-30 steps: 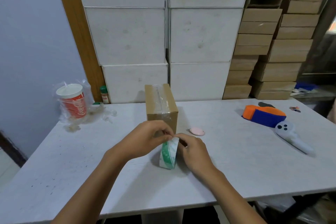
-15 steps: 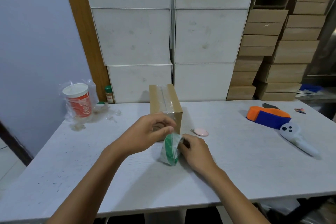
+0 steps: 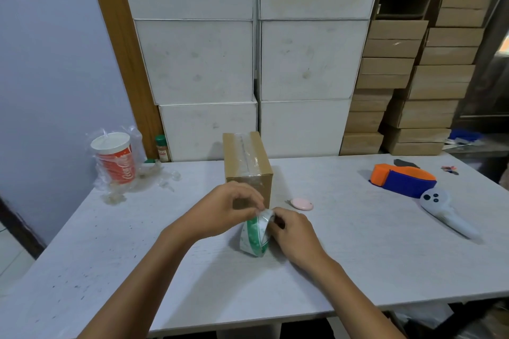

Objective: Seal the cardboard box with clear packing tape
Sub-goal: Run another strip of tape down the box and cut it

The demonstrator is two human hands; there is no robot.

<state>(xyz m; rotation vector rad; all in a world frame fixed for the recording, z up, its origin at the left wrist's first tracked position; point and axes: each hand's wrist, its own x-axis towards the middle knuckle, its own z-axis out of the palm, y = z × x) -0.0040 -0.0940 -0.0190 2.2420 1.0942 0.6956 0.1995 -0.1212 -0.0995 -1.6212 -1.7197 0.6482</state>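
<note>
A small brown cardboard box stands mid-table with a strip of clear tape along its top seam. In front of it a roll of clear packing tape with a green-printed core stands on edge on the white table. My right hand grips the roll from its right side. My left hand pinches the tape's loose end at the top of the roll, just in front of the box.
A red paper cup in a plastic bag sits at the back left beside a small spice bottle. A pink disc, an orange-and-blue tape dispenser and a white controller lie to the right. Stacked boxes line the wall behind.
The roll has tilted slightly in my right hand, and my left fingers have shifted along its top edge to pinch the tape end. The box has not moved.
</note>
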